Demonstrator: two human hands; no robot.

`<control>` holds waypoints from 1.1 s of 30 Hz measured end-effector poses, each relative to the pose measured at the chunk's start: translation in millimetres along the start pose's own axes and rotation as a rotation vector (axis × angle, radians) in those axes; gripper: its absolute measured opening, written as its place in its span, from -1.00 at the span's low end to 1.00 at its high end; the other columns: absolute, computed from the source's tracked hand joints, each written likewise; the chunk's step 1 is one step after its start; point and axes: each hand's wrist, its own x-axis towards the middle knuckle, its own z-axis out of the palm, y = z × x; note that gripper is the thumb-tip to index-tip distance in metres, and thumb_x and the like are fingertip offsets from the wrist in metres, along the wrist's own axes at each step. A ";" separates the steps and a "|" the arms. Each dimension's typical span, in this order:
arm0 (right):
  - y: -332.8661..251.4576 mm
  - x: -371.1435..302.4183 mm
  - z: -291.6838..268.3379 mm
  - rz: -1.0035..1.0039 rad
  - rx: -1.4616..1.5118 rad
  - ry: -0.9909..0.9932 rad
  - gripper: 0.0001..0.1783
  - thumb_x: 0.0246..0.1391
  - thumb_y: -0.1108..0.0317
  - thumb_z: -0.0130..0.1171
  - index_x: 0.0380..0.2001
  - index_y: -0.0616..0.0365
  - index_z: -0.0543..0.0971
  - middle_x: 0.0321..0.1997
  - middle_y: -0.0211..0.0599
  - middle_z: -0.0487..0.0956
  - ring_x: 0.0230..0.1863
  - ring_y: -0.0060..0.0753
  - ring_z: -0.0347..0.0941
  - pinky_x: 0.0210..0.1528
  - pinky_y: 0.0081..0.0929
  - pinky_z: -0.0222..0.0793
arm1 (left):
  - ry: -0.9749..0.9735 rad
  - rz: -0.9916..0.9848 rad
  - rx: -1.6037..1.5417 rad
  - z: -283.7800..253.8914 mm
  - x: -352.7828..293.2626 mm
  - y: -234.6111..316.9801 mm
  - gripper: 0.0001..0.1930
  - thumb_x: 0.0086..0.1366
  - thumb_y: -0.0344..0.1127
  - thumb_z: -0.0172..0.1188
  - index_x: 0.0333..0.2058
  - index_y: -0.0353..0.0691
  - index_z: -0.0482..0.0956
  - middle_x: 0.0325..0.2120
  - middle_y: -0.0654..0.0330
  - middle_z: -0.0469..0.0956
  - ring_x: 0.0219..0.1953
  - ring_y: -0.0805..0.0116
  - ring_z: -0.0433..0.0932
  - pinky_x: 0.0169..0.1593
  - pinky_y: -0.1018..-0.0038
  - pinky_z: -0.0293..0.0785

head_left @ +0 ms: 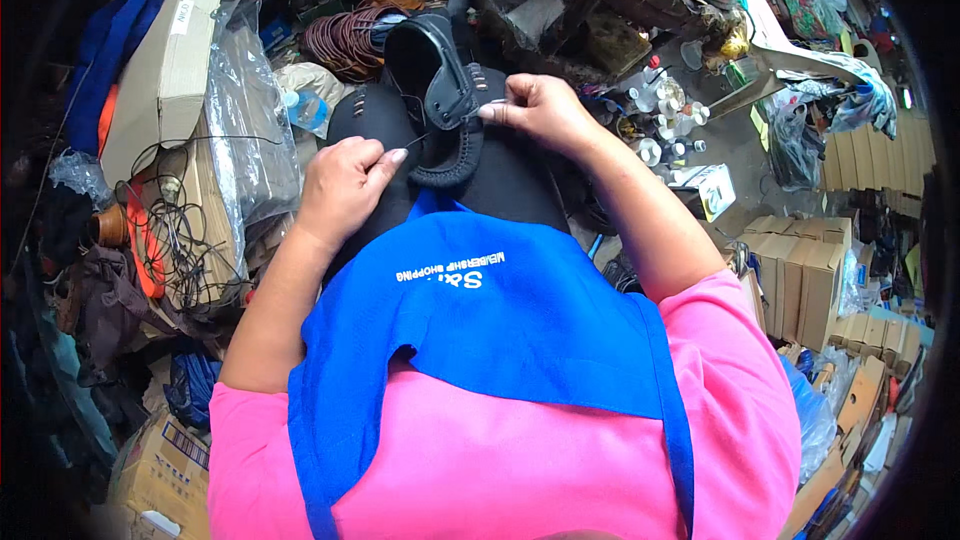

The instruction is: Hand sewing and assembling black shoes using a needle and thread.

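Note:
A black leather shoe (445,100) with an open collar stands between my knees, its gathered, stitched toe (455,165) pointing toward me. On its left side, my left hand (350,180) is closed, thumb and forefinger pinching a thin dark thread (415,141) that runs toward the shoe. My right hand (545,115) is closed in a pinch at the shoe's right edge, apparently on the thread's other end. Only a trace of thread shows at those fingertips. A blue apron (480,310) covers my lap.
Coiled brown cord (345,43) lies beyond my left knee. Cardboard (165,80) and a clear plastic bag (250,110) stand at left, near tangled black wire (190,240). Several small bottles (665,105) are at right, with stacked boxes (800,270) nearer me.

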 end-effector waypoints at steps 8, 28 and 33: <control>13.6 14.5 -9.1 0.012 0.070 -0.069 -0.59 -0.08 0.07 0.35 -0.62 0.20 0.51 -0.68 -0.50 0.41 -0.58 -0.70 0.24 -0.51 -0.54 0.24 | -0.092 0.016 0.182 -13.6 -32.0 -10.2 -0.77 0.18 -0.28 0.16 -0.62 -0.21 0.45 -0.65 0.15 0.44 -0.43 0.12 0.49 -0.30 0.32 0.34; 62.0 -38.6 -51.0 0.077 0.259 0.366 -0.44 0.18 -0.10 -0.01 -0.04 0.16 0.54 -0.12 -0.15 0.56 -0.05 -0.36 0.44 0.06 -0.41 0.28 | -0.214 0.761 0.406 -3.7 136.2 14.9 -0.72 -0.15 -0.54 0.10 -0.37 -0.13 0.51 -0.46 0.25 0.54 -0.24 0.22 0.53 0.25 0.12 0.16; 46.2 -60.5 -76.2 -0.156 -0.258 0.710 -0.43 0.09 0.09 0.16 0.12 0.11 0.40 0.15 0.03 0.35 0.12 -0.12 0.34 0.16 -0.33 0.23 | 0.060 0.560 0.062 -55.5 144.5 20.3 -0.73 -0.06 -0.48 0.25 -0.33 -0.33 0.45 -0.53 0.07 0.36 -0.39 0.13 0.44 -0.28 0.34 0.39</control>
